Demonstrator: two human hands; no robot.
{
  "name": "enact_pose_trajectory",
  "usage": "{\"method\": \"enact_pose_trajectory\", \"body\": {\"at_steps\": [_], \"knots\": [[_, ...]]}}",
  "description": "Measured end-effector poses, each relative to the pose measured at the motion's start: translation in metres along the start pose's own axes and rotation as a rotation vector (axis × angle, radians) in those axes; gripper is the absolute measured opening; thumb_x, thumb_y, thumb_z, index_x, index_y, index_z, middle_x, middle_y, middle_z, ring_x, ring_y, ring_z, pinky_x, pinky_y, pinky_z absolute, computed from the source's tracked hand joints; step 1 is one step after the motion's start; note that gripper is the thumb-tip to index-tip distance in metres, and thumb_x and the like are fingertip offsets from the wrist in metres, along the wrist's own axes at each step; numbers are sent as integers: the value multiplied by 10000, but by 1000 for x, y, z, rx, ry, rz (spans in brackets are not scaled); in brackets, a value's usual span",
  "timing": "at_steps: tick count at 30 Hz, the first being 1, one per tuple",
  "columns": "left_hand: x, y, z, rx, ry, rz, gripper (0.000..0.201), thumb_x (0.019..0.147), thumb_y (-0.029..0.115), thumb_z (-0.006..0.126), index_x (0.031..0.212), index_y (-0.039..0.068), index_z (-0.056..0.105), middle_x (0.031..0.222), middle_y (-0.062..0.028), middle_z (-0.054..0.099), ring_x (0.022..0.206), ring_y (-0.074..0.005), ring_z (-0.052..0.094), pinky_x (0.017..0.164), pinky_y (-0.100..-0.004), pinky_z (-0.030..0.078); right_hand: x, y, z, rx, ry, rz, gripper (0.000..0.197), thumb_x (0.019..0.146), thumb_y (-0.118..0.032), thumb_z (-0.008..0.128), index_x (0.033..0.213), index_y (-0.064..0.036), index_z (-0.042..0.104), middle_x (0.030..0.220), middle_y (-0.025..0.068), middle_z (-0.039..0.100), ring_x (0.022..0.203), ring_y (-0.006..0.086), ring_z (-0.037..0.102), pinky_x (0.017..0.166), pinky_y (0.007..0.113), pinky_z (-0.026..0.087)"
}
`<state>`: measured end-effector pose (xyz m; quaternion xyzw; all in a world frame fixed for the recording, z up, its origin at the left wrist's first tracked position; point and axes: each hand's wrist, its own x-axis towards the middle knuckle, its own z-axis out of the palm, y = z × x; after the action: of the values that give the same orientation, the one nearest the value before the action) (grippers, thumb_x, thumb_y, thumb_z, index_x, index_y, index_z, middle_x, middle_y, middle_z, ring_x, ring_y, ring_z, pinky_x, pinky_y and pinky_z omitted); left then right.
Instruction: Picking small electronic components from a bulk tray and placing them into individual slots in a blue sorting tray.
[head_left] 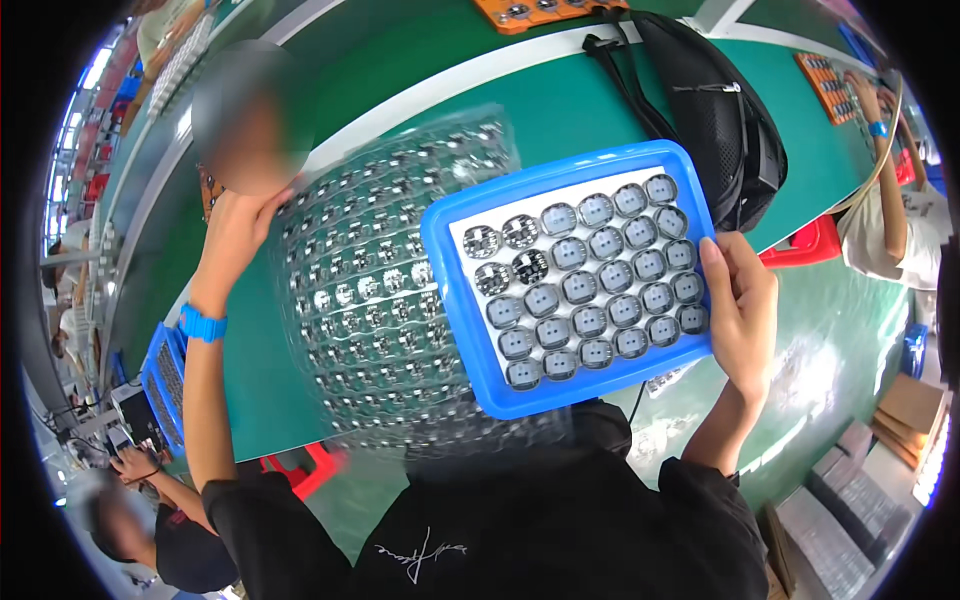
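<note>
— Blue rectangular plastic tray (460, 310) right up close: which hand has it?

— The right hand (743, 305), fingers closed around its right rim, thumb on top. The left hand (238, 222) seems to pinch the upper left edge of a clear, pocketed plastic sheet (400, 210), partly covered by the tray; its fingertips are hard to make out beside a co-worker (245, 110).

— How many pieces in the tray?

— Thirty, five rows of six: twenty-six grey, rounded pieces (605, 242) and four dark-and-silver circuit discs (530, 266), grouped in the upper left corner.

— So how far along?

— The grid has no gaps, so I'd judge the tray full, though those four look different. The sheet bears many silvery pieces, too blurred to count, so plenty seems left.

— Farther out?

— One green table (240, 385) beneath, one black fabric backpack (715, 120), at least two orange trays (828, 90) and two red plastic stools (805, 244).
</note>
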<state>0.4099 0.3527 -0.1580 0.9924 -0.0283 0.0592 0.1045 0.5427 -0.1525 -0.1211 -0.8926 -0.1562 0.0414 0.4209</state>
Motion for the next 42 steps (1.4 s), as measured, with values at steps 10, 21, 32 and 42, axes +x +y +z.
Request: {"method": "enact_pose_trajectory", "body": {"at_steps": [10, 21, 32, 42], "knots": [[177, 31, 33, 120, -9, 530, 473, 819, -118, 652, 1266, 12, 737, 1253, -120, 746, 1100, -333, 680, 949, -407, 596, 4, -3, 5, 11, -55, -15, 176, 1067, -109, 659, 940, 12, 635, 601, 122, 523, 520, 166, 429, 519, 358, 360], [231, 90, 60, -89, 138, 460, 402, 1015, 89, 670, 1415, 59, 675, 1529, -137, 612, 1333, -358, 602, 1121, -460, 511, 58, 3, 11, 56, -223, -233, 266, 1075, -144, 670, 923, 67, 617, 620, 102, 444, 606, 87, 339, 514, 335, 301], [-115, 163, 7, -243, 463, -736, 235, 1077, 196, 702, 955, -4, 687, 800, -29, 609, 666, -74, 487, 593, -264, 375, 102, 4, 11, -351, -251, -567, 241, 1023, -222, 732, 1107, -10, 653, 1010, 123, 637, 943, 280, 655, 812, 401, 538], [-126, 197, 25, -503, 327, -956, 328, 1013, 277, 768, 913, -14, 654, 704, -44, 615, 559, -107, 437, 529, -329, 332, 79, 3, 8, -292, -382, -337, 403, 1036, -278, 746, 1310, 9, 671, 1118, 105, 692, 896, 177, 637, 782, 337, 541]]}}
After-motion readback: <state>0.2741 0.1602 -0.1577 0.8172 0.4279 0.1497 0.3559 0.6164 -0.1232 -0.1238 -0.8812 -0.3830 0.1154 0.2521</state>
